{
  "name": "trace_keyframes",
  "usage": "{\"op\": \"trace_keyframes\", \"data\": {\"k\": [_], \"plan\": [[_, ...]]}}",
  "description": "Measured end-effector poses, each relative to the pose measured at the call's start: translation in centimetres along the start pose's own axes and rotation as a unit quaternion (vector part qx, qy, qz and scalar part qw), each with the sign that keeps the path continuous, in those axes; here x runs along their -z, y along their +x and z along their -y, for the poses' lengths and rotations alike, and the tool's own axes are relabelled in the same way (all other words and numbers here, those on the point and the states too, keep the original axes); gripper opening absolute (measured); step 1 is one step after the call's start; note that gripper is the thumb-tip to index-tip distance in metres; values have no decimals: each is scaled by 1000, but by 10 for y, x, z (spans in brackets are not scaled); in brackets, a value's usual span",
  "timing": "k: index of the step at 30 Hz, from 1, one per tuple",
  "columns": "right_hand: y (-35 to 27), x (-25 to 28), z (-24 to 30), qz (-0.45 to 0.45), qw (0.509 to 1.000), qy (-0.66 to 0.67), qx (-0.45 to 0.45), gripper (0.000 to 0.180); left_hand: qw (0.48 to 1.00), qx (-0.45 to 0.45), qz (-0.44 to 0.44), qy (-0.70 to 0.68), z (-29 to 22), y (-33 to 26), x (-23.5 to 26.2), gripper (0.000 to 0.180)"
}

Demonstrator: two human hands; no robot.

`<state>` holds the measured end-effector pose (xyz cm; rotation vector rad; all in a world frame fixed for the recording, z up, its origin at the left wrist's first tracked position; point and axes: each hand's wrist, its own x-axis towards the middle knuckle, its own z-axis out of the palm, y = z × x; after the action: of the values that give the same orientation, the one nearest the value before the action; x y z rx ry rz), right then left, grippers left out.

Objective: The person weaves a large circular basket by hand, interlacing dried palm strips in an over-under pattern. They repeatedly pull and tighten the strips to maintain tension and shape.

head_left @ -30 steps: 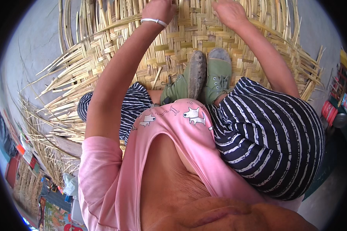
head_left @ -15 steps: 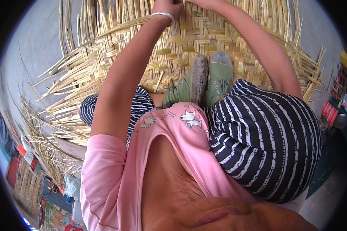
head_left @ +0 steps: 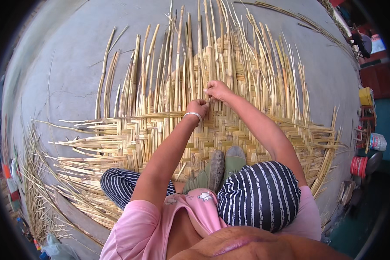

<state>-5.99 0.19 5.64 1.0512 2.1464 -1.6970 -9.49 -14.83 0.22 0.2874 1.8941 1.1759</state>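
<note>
A mat (head_left: 242, 138) of flattened straw-coloured reed strips lies under me, its lower part tightly woven and its far strips loose and pointing away. My left hand (head_left: 198, 107), with a silver bangle at the wrist, is closed at the far edge of the tight weave. A crosswise reed strip (head_left: 160, 115) runs from the left to beside that hand. Just beyond and to the right, my right hand (head_left: 219, 91) pinches a lengthwise reed strip; its fingertips partly hide it. What exactly the left fingers grip is hidden.
My green shoes (head_left: 233, 159) rest on the mat. Loose reeds (head_left: 37, 186) lie in a heap at the left, and more long reeds (head_left: 299, 19) lie on the grey floor (head_left: 73, 60) at the far right. A red round container (head_left: 359, 166) and a yellow bucket (head_left: 365, 97) stand at the right.
My view has lifted, so both hands and the mat's far strips now show. Before, the hands were cut off at the top edge.
</note>
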Motion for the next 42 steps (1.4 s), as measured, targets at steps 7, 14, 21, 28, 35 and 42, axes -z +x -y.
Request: {"op": "trace_keyframes", "data": {"k": [7,14,21,28,35,42], "plan": [[11,-2,-9,-20,997,67,22,15,996,-45,-48,58,9,4,-8,33],[-30,-9,-21,-58,993,77,63,13,985,-32,-94,143,3,-5,-8,37],[-38,-17,-68,-74,967,152,190,20,986,-38,-103,124,-5,-13,-9,36],[-60,-28,-71,-82,952,235,178,14,991,-1,-107,78,9,3,-10,33],[-59,-30,-72,-105,963,165,185,18,996,17,-92,18,9,5,-5,33],[-30,-22,-69,-105,974,92,177,22,992,-56,-73,86,3,-13,-5,40]]}}
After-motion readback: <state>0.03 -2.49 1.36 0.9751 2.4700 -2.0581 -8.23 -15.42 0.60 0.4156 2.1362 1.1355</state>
